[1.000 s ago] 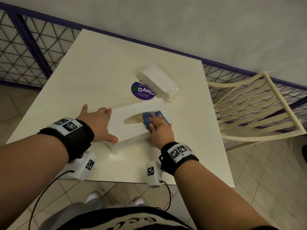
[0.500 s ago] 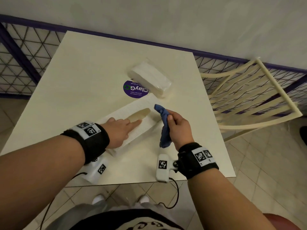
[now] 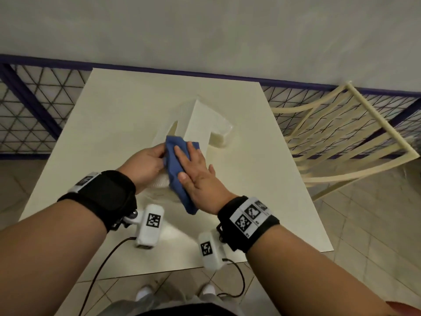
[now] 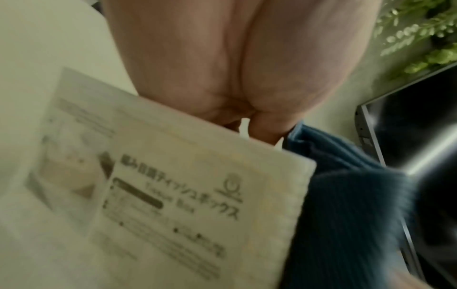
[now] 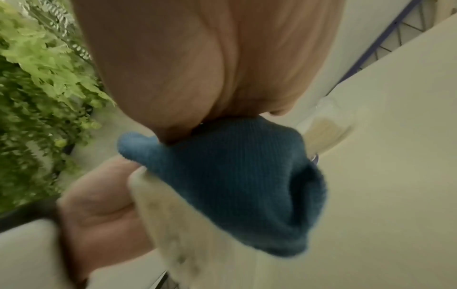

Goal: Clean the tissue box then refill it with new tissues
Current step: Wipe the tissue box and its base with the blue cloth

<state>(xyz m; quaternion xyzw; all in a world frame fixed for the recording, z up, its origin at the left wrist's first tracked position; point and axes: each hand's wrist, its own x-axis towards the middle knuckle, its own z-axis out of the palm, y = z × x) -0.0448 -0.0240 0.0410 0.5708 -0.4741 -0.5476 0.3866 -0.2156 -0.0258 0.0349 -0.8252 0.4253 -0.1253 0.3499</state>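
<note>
The white textured tissue box (image 3: 198, 119) is raised on one end on the table, its oval slot facing left. My left hand (image 3: 148, 163) grips its near lower end. My right hand (image 3: 196, 169) lies flat on the box's right side and presses a blue cloth (image 3: 177, 172) against it; the cloth's tail hangs below the palm. In the left wrist view the box's labelled underside (image 4: 173, 195) and the cloth (image 4: 346, 195) fill the frame. The right wrist view has the cloth (image 5: 235, 185) draped over the box's corner (image 5: 197, 244). A wrapped pack of new tissues (image 3: 222, 135) lies behind the box.
The cream table (image 3: 284, 190) ends close to my body and on the right. A cream slatted chair (image 3: 341, 137) stands to the right. A purple-framed mesh railing (image 3: 34, 110) runs along the table's far and left sides, with a wall behind.
The box lay flat a second ago while my right hand wiped its top. My left hand has since tipped it up on end, and my right hand brought the cloth against its side.
</note>
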